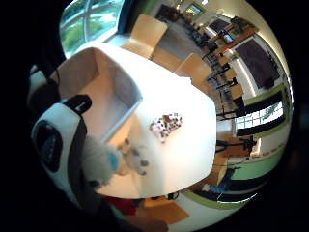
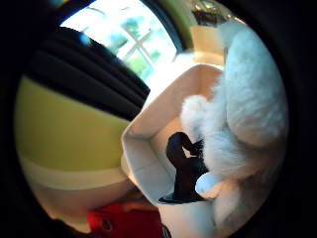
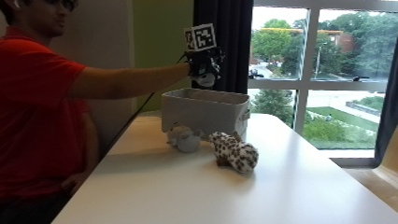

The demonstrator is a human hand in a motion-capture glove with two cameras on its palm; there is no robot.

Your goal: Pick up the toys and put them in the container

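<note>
The gloved right hand (image 3: 202,70) grips a fluffy white plush toy (image 2: 237,124) with a black pointed hat, fingers curled round it, arm stretched level above the open pale fabric container (image 3: 205,112). On the white worktop (image 3: 249,191) just beside the container sit a small grey-white plush (image 3: 185,138) and, next to it, a brown-spotted white plush (image 3: 235,151).

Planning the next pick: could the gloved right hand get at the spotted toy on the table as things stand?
Probably not yet. The right hand is above the container, gripping a white plush toy. The spotted toy lies in the open with nothing over it, so once the hand lets go the way looks free.
</note>
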